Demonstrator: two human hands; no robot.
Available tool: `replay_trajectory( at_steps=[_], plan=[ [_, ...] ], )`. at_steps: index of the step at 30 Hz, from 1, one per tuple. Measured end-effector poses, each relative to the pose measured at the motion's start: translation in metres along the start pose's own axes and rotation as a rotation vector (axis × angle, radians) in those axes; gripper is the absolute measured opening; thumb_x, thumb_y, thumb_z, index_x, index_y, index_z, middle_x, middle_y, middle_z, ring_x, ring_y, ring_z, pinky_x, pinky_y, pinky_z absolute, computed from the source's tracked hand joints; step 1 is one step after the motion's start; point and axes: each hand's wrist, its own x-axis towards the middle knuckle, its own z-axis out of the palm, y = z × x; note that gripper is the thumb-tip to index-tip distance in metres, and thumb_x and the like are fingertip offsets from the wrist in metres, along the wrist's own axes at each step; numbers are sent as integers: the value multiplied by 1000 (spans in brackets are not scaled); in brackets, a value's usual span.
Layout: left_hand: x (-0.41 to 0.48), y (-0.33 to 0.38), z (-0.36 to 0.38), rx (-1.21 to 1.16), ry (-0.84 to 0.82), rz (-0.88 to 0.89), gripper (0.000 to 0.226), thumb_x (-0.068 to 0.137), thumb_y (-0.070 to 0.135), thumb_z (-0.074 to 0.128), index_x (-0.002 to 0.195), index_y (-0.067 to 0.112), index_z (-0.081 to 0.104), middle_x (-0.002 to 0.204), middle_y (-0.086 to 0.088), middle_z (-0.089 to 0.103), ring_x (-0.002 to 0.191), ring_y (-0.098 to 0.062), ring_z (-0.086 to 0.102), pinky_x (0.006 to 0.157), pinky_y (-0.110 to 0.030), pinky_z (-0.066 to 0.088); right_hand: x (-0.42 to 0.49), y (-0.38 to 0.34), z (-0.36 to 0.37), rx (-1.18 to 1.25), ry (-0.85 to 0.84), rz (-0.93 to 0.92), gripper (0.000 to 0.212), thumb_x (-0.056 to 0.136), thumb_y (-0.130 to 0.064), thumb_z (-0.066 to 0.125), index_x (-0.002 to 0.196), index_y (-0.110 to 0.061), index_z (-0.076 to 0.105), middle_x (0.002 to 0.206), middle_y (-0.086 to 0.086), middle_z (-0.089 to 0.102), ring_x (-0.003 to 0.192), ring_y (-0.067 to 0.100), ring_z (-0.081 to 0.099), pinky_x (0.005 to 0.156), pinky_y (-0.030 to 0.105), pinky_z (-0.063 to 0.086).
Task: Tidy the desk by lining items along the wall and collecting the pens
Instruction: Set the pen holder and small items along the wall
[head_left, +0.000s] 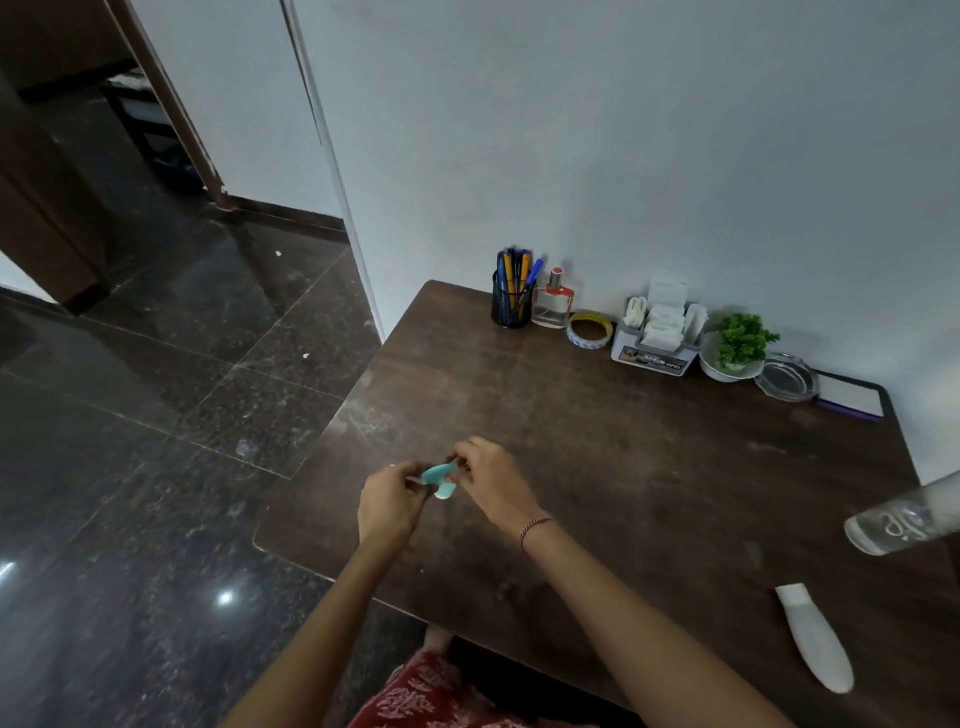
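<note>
Over the desk (623, 467), my left hand (389, 501) and right hand (491, 480) pinch a teal item (438, 475); next, I'd line it along the wall (675, 156).

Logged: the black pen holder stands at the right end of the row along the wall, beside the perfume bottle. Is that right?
No. The head view shows the black pen holder at the left end of the row along the wall, not the right; it does stand beside the perfume bottle.
</note>
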Motion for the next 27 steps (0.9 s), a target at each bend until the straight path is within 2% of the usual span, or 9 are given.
replay_trajectory(
  at_steps=[3, 8, 11, 13, 16, 19, 23, 27],
  plan=[
    [36, 15, -6, -45, -4, 78, 21, 78, 16, 73, 99, 18, 74, 88, 3, 75, 74, -4, 66, 67, -14, 48, 31, 3, -14, -43, 26, 21, 19, 82, -14, 67, 98, -5, 65, 98, 11, 64, 91, 26, 60, 80, 34, 45],
    [122, 34, -17, -91, -8, 219, 22, 78, 9, 72, 99, 8, 73, 92, -5, 74, 78, -10, 67, 74, -23, 53, 104, 5, -39, -58, 84, 73, 17, 84, -15, 66, 100, -7, 65, 99, 8, 66, 89, 19, 61, 77, 28, 48],
    [172, 47, -23, -77, -6, 281, 21, 79, 8, 72, 100, 5, 72, 94, -8, 74, 79, -11, 67, 73, -19, 50, 153, 7, -53, -91, 97, 72, 17, 86, -15, 64, 101, -7, 65, 100, 8, 67, 87, 17, 62, 74, 23, 46],
    [207, 58, -28, -79, -4, 324, 23, 80, 7, 72, 102, 3, 71, 97, -10, 74, 84, -15, 68, 76, -18, 48, 186, 8, -62, -134, 101, 60, 19, 87, -17, 64, 103, -7, 65, 101, 8, 68, 88, 17, 63, 78, 27, 51],
    [259, 75, -35, -91, -31, 335, 24, 82, 5, 69, 106, 2, 70, 100, -10, 73, 91, -18, 69, 80, -18, 47, 233, 12, -77, -222, 104, 42, 22, 89, -23, 61, 105, -9, 66, 101, 6, 68, 89, 18, 63, 78, 29, 51],
    [305, 88, -35, -91, -69, 350, 26, 83, 1, 66, 108, 2, 69, 102, -12, 72, 94, -19, 68, 80, -17, 47, 275, 18, -93, -371, 124, 18, 27, 89, -29, 59, 107, -11, 68, 102, 5, 63, 96, 20, 56, 73, 28, 45],
    [355, 99, -24, -76, -119, 321, 25, 86, 0, 61, 110, 2, 69, 105, -11, 72, 96, -20, 67, 81, -17, 45, 319, 30, -102, -563, 139, 22, 30, 87, -33, 61, 108, -13, 69, 106, 5, 59, 105, 22, 47, 84, 34, 44],
    [391, 105, -4, -38, -172, 320, 25, 86, 6, 64, 110, 3, 69, 107, -12, 71, 97, -23, 67, 84, -22, 46, 347, 48, -104, -656, 136, 61, 29, 84, -36, 64, 102, -14, 72, 101, 3, 55, 101, 21, 45, 76, 29, 37]
  ],
)
